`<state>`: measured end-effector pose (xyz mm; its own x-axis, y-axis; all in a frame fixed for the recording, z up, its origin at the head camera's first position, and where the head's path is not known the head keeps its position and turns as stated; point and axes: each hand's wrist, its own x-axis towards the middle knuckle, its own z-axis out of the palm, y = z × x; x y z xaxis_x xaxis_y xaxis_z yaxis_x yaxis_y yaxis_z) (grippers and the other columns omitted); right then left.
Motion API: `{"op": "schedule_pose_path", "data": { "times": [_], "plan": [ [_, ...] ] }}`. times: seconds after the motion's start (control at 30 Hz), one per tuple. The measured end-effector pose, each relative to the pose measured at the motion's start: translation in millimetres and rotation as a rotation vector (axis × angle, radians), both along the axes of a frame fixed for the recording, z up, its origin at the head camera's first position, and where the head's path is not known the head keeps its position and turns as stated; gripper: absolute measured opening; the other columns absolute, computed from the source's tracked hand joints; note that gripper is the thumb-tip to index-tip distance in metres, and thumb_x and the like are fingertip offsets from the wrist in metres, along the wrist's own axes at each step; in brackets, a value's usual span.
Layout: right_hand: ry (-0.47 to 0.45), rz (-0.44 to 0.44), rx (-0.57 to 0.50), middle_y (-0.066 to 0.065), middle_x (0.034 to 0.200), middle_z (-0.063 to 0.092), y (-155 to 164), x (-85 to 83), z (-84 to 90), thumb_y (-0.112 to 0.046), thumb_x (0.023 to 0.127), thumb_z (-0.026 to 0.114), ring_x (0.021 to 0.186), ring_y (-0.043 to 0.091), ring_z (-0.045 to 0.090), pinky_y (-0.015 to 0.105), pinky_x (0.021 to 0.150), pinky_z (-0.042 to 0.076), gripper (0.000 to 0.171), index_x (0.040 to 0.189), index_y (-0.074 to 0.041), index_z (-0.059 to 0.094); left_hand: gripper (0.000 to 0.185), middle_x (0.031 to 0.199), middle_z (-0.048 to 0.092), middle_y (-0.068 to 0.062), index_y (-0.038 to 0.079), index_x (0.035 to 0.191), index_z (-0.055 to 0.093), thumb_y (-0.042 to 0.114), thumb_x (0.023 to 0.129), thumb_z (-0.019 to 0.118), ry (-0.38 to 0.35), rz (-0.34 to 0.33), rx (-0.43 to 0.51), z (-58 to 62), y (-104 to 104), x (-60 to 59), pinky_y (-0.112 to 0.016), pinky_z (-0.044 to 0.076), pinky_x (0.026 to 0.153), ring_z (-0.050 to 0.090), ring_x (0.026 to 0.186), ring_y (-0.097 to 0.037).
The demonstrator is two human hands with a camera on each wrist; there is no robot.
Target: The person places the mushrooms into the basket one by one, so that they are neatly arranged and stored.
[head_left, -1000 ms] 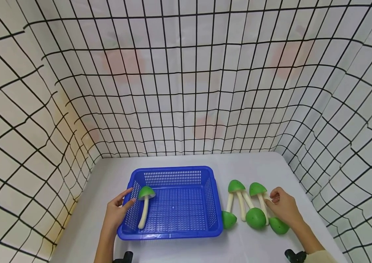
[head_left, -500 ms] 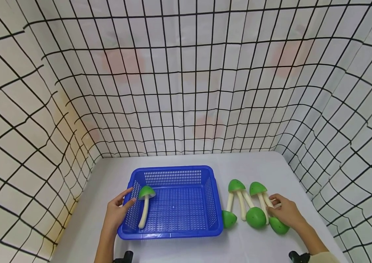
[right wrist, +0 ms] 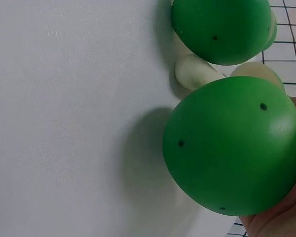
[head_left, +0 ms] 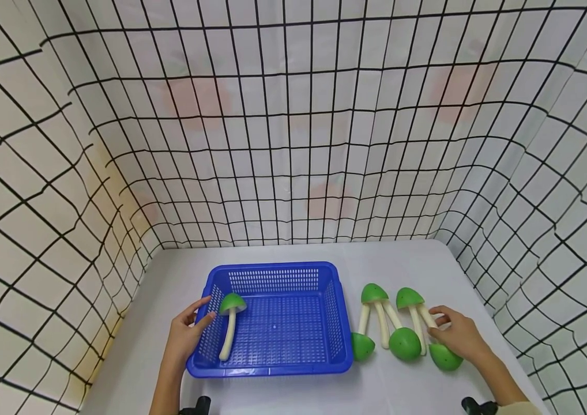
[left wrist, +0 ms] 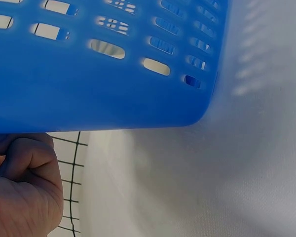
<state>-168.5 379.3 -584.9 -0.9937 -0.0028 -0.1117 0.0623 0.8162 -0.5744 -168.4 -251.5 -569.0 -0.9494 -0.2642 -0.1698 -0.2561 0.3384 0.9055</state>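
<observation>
We see the left hand [head_left: 183,340] at the basket [head_left: 273,372], about 9 o'clock of its left wall, thumb over the rim and fingers [head_left: 201,324] resting fairly straight against the outer wall; the left wrist view shows the blue wall [left wrist: 103,64] close up with knuckles below it, so we cannot tell how tight the hold is. One mushroom [head_left: 229,323] lies inside, cap at 12 o'clock, stem to 6, along the left wall. The right hand [head_left: 458,337] is at 3 o'clock of the basket on the white counter [head_left: 407,271], fingers curled round the stem of the rightmost mushroom [head_left: 445,357], whose green cap [right wrist: 232,148] fills the right wrist view with palm beneath it. Four more mushrooms lie just beside it in a row, between hand and basket, caps alternating 12 and 6 o'clock, stems touching or nearly so. Gridded sheets wall the counter in.
</observation>
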Motion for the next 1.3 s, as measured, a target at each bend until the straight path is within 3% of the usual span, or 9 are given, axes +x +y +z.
{"op": "schedule_pose_path", "data": {
  "times": [0.23,0.6,0.97,1.3],
  "plan": [
    [0.008,-0.013,-0.005,0.011,0.104,0.073,0.3,4.2,10.1,-0.025,0.089,0.077,0.078,0.014,0.065,0.031,0.066,0.049,0.051,0.132,-0.002,0.061,0.048,0.099,0.053,-0.01,0.026,0.145,0.06,0.028,0.099,0.071,-0.001,0.001,0.004,-1.2,-0.1,0.2,-0.024,0.052,0.064,0.055,0.087,-0.022],
    [0.11,-0.011,-0.022,0.011,0.105,0.074,-9.9,5.7,37.4,-0.025,0.09,0.079,0.074,0.009,0.063,0.025,0.062,0.047,0.049,0.131,-0.005,0.062,0.049,0.1,0.049,-0.009,0.027,0.145,0.06,0.03,0.098,0.072,0.01,0.004,0.018,-2.7,-0.3,-0.3,-0.023,0.052,0.065,0.053,0.089,-0.022],
    [0.13,-0.025,-0.065,0.016,0.112,0.073,-24.1,0.0,47.0,-0.03,0.092,0.077,0.074,0.008,0.066,0.024,0.061,0.049,0.05,0.134,-0.009,0.061,0.052,0.112,0.065,-0.018,0.025,0.146,0.059,0.036,0.097,0.073,0.001,-0.001,0.089,-3.2,-0.4,0.2,-0.029,0.06,0.067,0.066,0.085,-0.023],
    [0.134,-0.021,-0.213,0.02,0.116,0.07,-47.4,-15.2,56.9,-0.027,0.092,0.078,0.064,0.009,0.065,0.027,0.054,0.052,0.049,0.135,-0.011,0.06,0.049,0.113,0.071,-0.02,0.024,0.146,0.059,0.03,0.099,0.07,0.005,0.005,0.143,-5.8,-1.4,-0.3,-0.031,0.062,0.068,0.073,0.083,-0.023]
  ]
}}
